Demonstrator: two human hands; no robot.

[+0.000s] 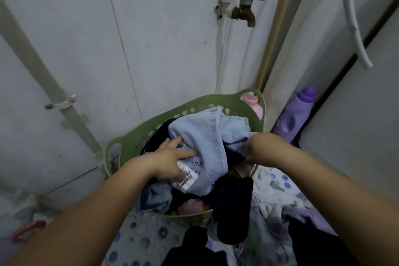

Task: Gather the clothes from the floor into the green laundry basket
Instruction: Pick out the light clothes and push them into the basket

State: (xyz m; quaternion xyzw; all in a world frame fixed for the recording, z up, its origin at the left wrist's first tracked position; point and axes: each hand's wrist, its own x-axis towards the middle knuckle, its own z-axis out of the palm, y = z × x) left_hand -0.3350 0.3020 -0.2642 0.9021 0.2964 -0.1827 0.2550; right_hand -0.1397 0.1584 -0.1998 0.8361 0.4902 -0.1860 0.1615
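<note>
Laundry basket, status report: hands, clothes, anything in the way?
Left hand pressing light blue garment into green basket. Right hand pinching its edge. Dark garment draped over rim; more clothes on floor.

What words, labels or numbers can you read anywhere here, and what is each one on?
White care label sewn into the light blue garment in the green plastic laundry basket: dark print, too blurred to read.
Handwritten dark marks on the light blue garment beside the left hand: blurred, unreadable.
Purple plastic bottle and pink plastic bottle: no label text visible.
</note>
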